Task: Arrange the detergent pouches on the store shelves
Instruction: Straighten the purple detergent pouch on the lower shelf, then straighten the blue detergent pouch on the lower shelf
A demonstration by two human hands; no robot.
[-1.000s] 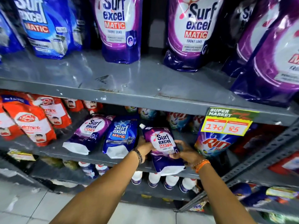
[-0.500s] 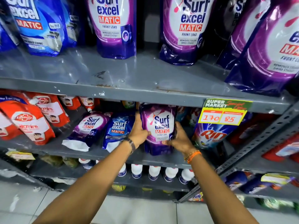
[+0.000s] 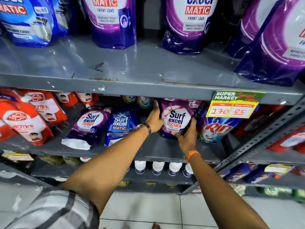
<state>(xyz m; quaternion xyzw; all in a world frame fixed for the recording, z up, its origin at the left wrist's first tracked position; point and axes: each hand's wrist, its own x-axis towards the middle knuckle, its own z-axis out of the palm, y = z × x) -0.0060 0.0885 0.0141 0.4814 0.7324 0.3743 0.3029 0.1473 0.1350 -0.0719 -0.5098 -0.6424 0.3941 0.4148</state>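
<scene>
head view looks down at grey metal store shelves, with both bare arms stretched toward the middle shelf (image 3: 165, 151). a purple surf excel pouch (image 3: 175, 119) stands nearly upright well back on that shelf, its top tucked under the lip of the upper shelf (image 3: 132, 86). the left hand (image 3: 154, 119) presses against the pouch's left edge, thumb toward the front and the fingers (image 3: 155, 104) reaching up beside it, and a watch (image 3: 146, 128) sits on that wrist. the right hand (image 3: 186, 138) cups the pouch's lower right corner, its fingers wrapped around the side, with an orange wristband (image 3: 192, 154) on the wrist; so both hands are closed on the same pouch. just to its right stands a rin pouch (image 3: 216, 128), partly hidden behind a yellow price tag (image 3: 232, 107) that reads 170 and 85. to the left, apart from the held pouch, a blue surf excel pouch (image 3: 119, 128) and a second purple pouch (image 3: 87, 128) lean back side by side, and red lifebuoy pouches (image 3: 24, 123) fill the far left. larger purple and blue pouches stand on the upper shelf. white bottles (image 3: 157, 167) line the shelf below.
</scene>
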